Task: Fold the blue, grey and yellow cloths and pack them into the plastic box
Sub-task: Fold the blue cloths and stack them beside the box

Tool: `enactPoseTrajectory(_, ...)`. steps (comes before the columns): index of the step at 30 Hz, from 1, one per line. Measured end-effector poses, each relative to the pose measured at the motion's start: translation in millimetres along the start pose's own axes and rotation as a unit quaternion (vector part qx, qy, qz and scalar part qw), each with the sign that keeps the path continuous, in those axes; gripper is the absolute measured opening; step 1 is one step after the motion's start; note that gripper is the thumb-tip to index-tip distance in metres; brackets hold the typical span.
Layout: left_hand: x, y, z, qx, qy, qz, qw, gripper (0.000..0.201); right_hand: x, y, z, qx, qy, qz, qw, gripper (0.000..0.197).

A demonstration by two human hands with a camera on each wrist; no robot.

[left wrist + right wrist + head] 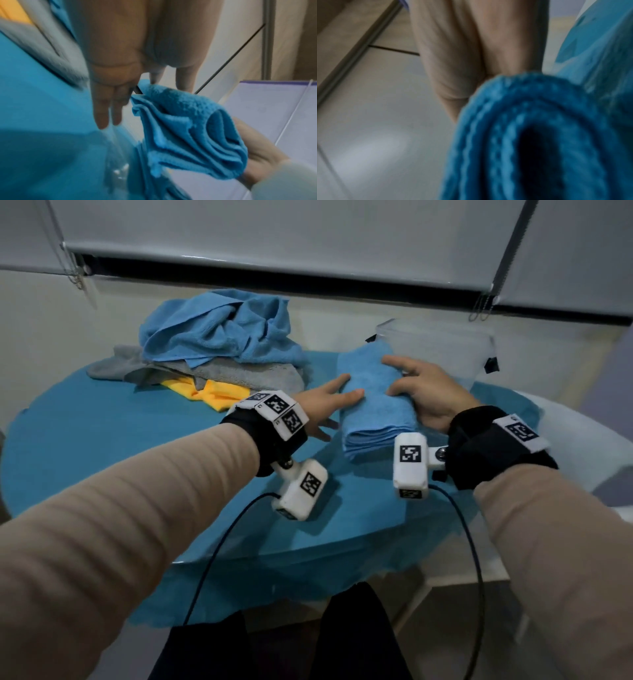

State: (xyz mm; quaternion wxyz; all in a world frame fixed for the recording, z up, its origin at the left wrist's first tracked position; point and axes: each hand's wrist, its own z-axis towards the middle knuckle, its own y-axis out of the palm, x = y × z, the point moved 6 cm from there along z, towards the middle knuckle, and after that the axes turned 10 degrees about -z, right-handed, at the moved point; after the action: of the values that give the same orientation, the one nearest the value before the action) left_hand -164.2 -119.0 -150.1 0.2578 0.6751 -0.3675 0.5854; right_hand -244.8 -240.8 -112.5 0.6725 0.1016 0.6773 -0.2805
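Note:
A folded blue cloth (371, 412) lies on the teal-covered table (102, 460), just in front of the clear plastic box (445, 350). My right hand (407, 381) grips its right side, thumb and fingers curled over the top. The straight fingers of my left hand (337, 398) touch its left edge. In the left wrist view the layered end of the folded cloth (185, 128) shows beside my straight left fingers (102, 111). The right wrist view is filled by the cloth's fold (530, 135). A crumpled blue cloth (219, 326) tops a grey cloth (226, 373) and a yellow cloth (214, 393) at back left.
The box stands at the table's back right, close to the wall. A white chair (589, 446) is right of the table. Two wrist camera cables (219, 546) hang over the table's front edge. Blinds (274, 234) cover the window behind.

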Motion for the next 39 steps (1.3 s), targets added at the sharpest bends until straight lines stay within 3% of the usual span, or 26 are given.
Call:
enactPoseTrajectory(3,12,31,21,-0.029,0.009,-0.124,0.992,0.06,9,-37,3,0.036,0.017,0.058,0.998,0.057)
enactPoseTrajectory(11,22,85,70,-0.042,0.033,-0.159,0.986,0.054,45,-97,18,0.118,0.05,0.05,0.991,0.057)
enactPoseTrajectory(16,1,101,90,-0.036,0.018,-0.091,0.995,0.045,79,-108,25,0.138,0.078,-0.098,0.983,0.059)
enactPoseTrajectory(20,-3,105,99,-0.021,0.03,0.006,0.999,0.051,91,-103,25,0.144,0.066,-0.187,0.969,0.054)
enactPoseTrajectory(23,5,107,99,-0.033,0.058,0.234,0.97,0.059,94,-99,31,0.098,0.069,-0.281,0.952,0.055)
enactPoseTrajectory(26,2,110,100,-0.087,0.037,0.32,0.943,0.06,99,-97,32,0.046,0.089,-0.346,0.933,0.054)
enactPoseTrajectory(34,6,104,92,-0.094,0.031,0.331,0.939,0.06,94,-96,26,0.015,0.097,-0.364,0.926,0.054)
enactPoseTrajectory(39,25,66,76,-0.065,0.05,0.327,0.941,0.059,50,-96,35,0.088,0.076,-0.474,0.873,0.056)
